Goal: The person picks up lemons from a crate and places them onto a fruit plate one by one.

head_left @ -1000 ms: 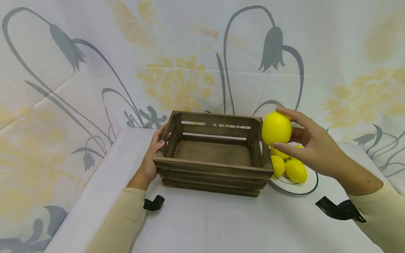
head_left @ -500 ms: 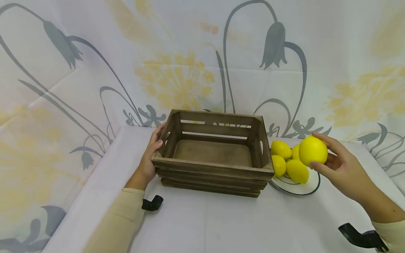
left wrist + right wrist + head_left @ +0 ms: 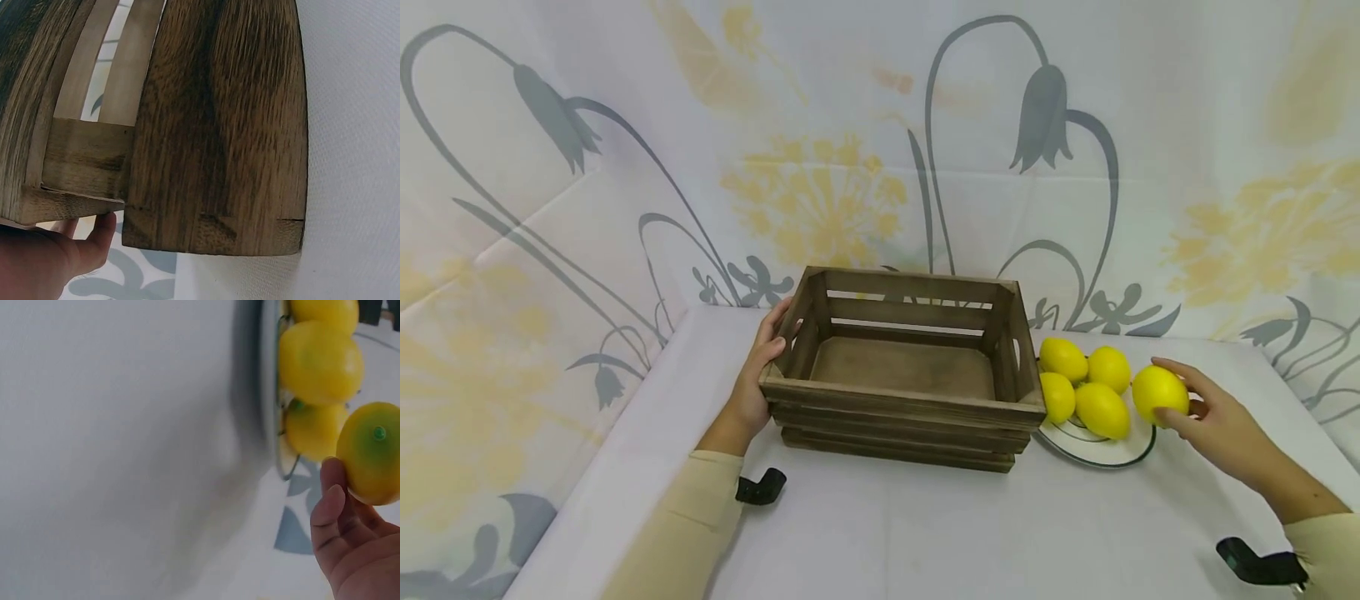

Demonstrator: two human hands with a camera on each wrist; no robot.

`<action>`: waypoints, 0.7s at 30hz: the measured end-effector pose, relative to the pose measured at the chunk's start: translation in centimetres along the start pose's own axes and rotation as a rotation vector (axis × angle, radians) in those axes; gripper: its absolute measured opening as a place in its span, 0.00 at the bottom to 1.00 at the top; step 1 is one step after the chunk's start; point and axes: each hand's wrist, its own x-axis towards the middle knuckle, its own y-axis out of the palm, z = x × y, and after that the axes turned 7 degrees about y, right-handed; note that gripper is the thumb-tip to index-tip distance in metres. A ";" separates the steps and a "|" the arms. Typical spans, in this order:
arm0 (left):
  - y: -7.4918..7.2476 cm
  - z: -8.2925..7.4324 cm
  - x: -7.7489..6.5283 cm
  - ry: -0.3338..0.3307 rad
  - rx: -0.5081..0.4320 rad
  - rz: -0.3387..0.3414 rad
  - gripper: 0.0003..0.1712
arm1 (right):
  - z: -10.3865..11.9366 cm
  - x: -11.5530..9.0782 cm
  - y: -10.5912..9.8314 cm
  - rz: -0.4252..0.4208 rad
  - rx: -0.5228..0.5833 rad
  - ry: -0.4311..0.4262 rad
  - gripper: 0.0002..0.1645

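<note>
A brown slatted wooden crate [image 3: 902, 400], tilted toward me, stands mid-table with its bare floor showing. My left hand [image 3: 748, 387] grips its left end, thumb near the front corner and fingers partly hidden behind the end. In the left wrist view the thumb and fingers [image 3: 100, 240] touch the crate's underside edge. My right hand [image 3: 1228, 425] pinches a yellow lemon [image 3: 1157, 394] between thumb and fingers at the plate's right rim. Several other lemons [image 3: 1102, 410] lie on the white, dark-rimmed plate [image 3: 1116, 456], right of the crate. The right wrist view shows the held lemon's green tip [image 3: 379, 432].
White cloth [image 3: 925, 533] covers the table. Behind it and at the left hangs a backdrop [image 3: 850, 100] printed with grey and yellow flowers. The crate's right end overlaps the plate's left part in the head view.
My right hand has carried the lemon from beside the crate's right end rightward and down to the plate's right side. The left hand has stayed on the crate.
</note>
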 end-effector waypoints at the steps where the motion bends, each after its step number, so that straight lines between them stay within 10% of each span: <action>1: 0.0 -0.1 -0.2 -0.005 0.003 -0.004 0.35 | -0.3 0.0 0.1 0.021 -0.021 0.017 0.42; 16: -1.6 -0.9 -0.4 -0.033 0.062 0.022 0.34 | 0.0 -0.1 0.9 0.124 -0.161 -0.031 0.45; 19: -3.6 -1.7 -0.4 -0.001 0.229 -0.031 0.33 | 0.5 -0.1 0.9 0.071 -0.195 -0.080 0.44; 21: -5.2 -2.4 -0.5 0.024 0.516 -0.070 0.32 | 0.7 0.0 0.6 -0.023 -0.250 -0.111 0.43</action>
